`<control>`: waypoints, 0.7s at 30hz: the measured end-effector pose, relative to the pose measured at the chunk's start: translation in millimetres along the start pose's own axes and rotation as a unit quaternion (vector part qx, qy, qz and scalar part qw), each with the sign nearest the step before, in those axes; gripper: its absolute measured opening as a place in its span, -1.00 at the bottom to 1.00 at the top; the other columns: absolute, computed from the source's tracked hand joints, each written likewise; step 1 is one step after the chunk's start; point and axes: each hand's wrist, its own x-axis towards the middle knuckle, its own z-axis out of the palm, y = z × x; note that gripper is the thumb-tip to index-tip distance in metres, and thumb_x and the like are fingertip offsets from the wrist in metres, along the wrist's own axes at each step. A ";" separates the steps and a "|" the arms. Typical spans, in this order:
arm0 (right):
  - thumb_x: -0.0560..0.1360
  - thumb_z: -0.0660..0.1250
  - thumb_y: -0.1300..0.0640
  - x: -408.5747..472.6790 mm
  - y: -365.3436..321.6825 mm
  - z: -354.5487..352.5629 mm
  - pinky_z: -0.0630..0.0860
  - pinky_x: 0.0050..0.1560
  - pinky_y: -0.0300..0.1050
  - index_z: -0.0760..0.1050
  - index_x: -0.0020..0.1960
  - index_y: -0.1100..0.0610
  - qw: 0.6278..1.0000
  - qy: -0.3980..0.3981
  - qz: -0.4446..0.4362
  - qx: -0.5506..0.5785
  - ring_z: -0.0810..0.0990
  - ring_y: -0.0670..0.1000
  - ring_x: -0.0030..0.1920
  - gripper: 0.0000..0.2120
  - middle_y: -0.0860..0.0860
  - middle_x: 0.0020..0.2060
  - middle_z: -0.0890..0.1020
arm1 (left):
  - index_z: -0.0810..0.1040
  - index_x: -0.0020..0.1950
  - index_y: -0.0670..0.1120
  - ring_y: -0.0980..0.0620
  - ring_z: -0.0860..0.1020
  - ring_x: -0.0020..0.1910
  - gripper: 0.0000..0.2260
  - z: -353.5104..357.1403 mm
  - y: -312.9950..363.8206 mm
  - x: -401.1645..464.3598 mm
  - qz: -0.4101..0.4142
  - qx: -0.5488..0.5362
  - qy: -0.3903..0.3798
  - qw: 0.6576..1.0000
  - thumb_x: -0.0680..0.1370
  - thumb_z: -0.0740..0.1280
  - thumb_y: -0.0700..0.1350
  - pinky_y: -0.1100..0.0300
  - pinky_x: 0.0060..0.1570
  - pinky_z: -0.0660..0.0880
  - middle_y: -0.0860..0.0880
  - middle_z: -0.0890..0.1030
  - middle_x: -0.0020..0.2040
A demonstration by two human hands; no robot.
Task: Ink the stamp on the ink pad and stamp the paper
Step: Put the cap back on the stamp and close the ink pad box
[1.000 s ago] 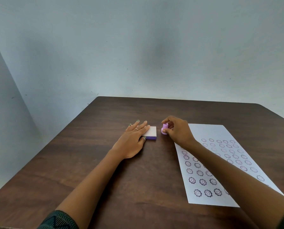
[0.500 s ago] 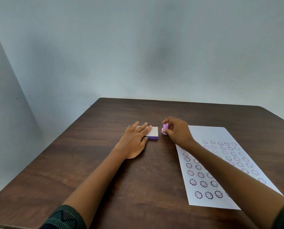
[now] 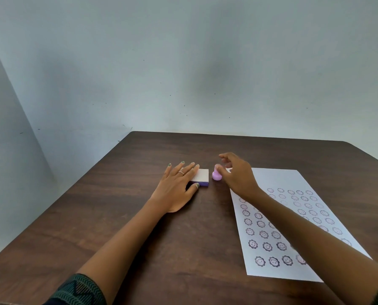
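Note:
A small pink stamp (image 3: pixel 216 174) stands upright on the dark wooden table (image 3: pixel 139 227), just right of the ink pad. The ink pad (image 3: pixel 201 176) is a flat box with a white lid and a purple base, and its lid is closed. My left hand (image 3: pixel 177 187) lies flat with its fingers spread over the pad's left part, thumb at its near edge. My right hand (image 3: pixel 236 175) hovers just right of the stamp with fingers apart, holding nothing. The white paper (image 3: pixel 293 216) lies to the right, covered with rows of smiley flower prints, partly hidden by my right forearm.
A pale blue wall rises behind the table's far edge (image 3: pixel 227 135), and another wall runs along the left side. Bare wood spans the near and left parts of the table.
My right hand has let go of the pink stamp and opened its fingers; the stamp now stands alone beside the pad. My left hand stays on the ink pad.

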 end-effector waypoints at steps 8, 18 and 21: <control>0.57 0.13 0.03 23.4 22.5 0.9 0.29 0.13 -0.18 0.47 0.19 0.18 0.993 -0.046 -0.090 -0.057 0.51 0.10 0.15 -0.68 0.14 0.15 0.59 | 0.04 0.53 0.04 0.07 0.02 0.53 -0.49 -8.3 0.7 30.7 0.002 -0.034 0.002 0.999 0.60 0.04 0.13 0.04 0.49 -0.18 0.04 0.14 0.54; 0.58 0.05 -0.05 65.7 42.2 24.9 0.16 0.40 -0.03 0.30 0.38 0.12 0.988 -0.114 -0.054 -0.094 0.24 0.07 0.44 -0.57 0.09 0.43 0.33 | 0.07 0.52 0.02 0.08 0.05 0.52 -0.51 10.6 -4.3 75.2 -0.014 -0.045 0.004 0.999 0.61 0.00 0.11 0.06 0.48 -0.15 0.03 0.17 0.53; 0.59 0.03 -0.05 71.8 33.4 18.5 0.14 0.41 -0.03 0.28 0.38 0.11 0.989 -0.120 -0.013 -0.085 0.21 0.07 0.46 -0.57 0.09 0.44 0.31 | 0.08 0.52 -0.01 0.07 0.04 0.52 -0.49 1.3 0.5 77.3 -0.030 -0.029 -0.024 0.999 0.60 -0.02 0.12 0.03 0.49 -0.15 0.02 0.17 0.54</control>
